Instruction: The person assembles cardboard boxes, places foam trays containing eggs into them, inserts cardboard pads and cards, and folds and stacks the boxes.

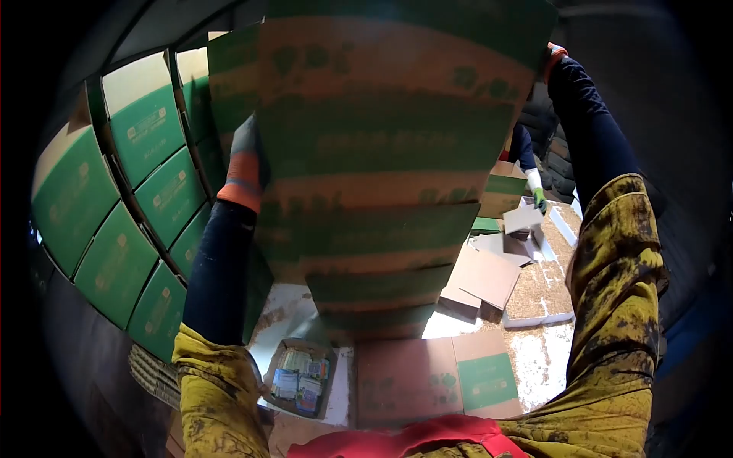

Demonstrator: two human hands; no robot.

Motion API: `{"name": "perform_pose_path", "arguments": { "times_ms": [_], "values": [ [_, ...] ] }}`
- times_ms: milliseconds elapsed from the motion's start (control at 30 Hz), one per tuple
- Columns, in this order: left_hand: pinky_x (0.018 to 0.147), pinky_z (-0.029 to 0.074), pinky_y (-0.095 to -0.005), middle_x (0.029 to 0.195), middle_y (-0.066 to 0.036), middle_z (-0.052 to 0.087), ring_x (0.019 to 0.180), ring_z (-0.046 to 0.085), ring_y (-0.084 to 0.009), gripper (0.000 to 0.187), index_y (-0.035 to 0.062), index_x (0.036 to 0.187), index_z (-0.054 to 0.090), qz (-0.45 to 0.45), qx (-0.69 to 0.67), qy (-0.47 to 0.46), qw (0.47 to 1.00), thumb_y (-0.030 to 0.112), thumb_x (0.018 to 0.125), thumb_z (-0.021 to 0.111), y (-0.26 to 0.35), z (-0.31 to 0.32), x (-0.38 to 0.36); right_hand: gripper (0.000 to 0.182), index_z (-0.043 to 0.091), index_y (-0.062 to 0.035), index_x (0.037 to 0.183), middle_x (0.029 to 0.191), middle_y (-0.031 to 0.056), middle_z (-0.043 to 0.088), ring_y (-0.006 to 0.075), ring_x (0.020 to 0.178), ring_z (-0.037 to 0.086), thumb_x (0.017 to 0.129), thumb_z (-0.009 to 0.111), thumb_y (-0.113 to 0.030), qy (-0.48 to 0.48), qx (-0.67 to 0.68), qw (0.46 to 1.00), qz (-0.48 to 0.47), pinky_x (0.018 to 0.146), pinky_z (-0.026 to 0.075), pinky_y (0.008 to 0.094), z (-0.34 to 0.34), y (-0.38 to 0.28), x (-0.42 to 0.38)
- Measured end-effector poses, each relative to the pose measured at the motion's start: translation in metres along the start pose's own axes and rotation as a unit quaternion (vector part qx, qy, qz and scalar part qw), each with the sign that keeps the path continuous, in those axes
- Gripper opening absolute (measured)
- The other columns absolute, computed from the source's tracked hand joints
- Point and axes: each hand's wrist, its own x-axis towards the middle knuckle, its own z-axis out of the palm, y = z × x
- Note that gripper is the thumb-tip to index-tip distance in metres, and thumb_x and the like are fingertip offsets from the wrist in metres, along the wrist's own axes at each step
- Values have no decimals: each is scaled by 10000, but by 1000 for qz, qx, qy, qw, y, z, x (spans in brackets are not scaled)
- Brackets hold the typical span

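Note:
A tall stack of green and brown cardboard boxes (382,145) fills the middle of the head view, its front dark and blurred. My left hand (246,156), in a grey and orange glove, presses against the stack's left side. At its upper right edge my right hand (555,59), in an orange glove, grips a cardboard box. The right fingers are mostly hidden behind the cardboard. Both arms reach up and forward, apart from each other.
Green and white boxes (145,137) are stacked on the left. Below lie a bin of printed packets (300,379) and a flattened carton (408,382). At right, a co-worker's green-gloved hand (540,201) is near loose cardboard sheets (489,275) and trays of brown grainy material (534,294).

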Motion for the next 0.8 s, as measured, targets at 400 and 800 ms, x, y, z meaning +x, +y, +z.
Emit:
{"name": "perform_pose_path", "arguments": {
  "times_ms": [400,800],
  "values": [
    [1017,366,-310,1358,-147,459,1214,459,-230,503,-9,1385,350,167,325,6,931,298,994,424,-27,27,-56,349,483,7,1233,1112,198,569,315,1006,557,885,461,-8,81,206,975,23,882,441,335,47,101,-124],
    [1089,278,-299,1372,-115,410,1259,381,-184,508,-23,1410,279,58,200,81,975,232,1000,437,-74,28,-156,594,307,-5,1389,1332,172,454,278,1232,442,829,501,40,-258,95,939,205,1024,356,341,103,190,-565]
  ]
}}
